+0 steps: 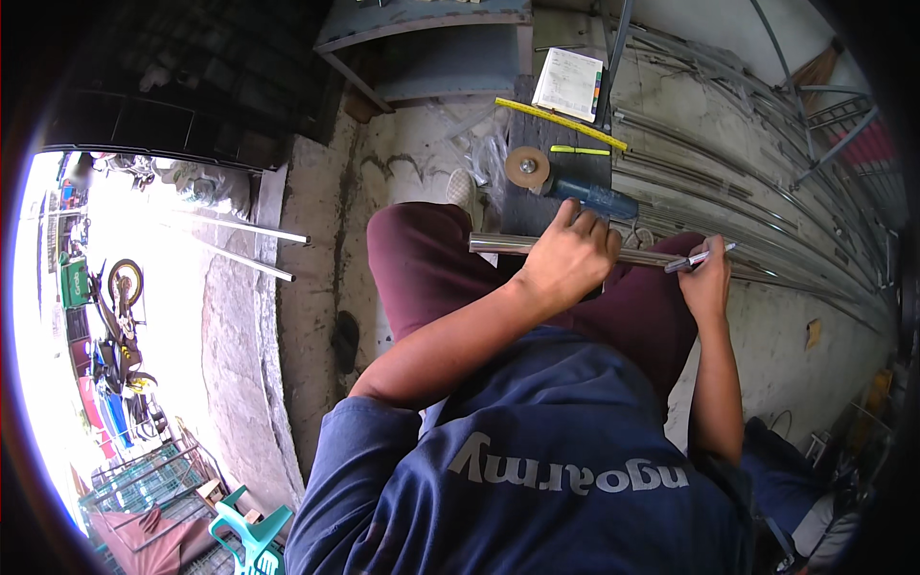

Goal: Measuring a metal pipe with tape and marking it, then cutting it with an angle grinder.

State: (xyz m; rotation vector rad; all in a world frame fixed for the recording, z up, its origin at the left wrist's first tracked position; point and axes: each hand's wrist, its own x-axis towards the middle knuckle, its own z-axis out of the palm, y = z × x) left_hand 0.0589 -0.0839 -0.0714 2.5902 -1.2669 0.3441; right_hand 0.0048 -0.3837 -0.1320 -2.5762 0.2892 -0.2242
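Note:
A shiny metal tube (498, 245) lies across my lap, over my maroon trousers. My left hand (569, 261) wraps over the tube and holds it down near its middle. My right hand (707, 284) grips a black and white marker pen (700, 258), whose tip rests against the tube just right of my left hand. An angle grinder (575, 190) with a tan disc lies on a dark board just beyond the tube.
A yellow measuring tape (561, 123), a yellow marker (579, 150) and a white notebook (568, 83) sit on the dark board. Several long metal tubes (757, 201) lie on the concrete floor at right. Two loose tubes (259, 244) lie at left; motorbikes (120, 326) stand outside.

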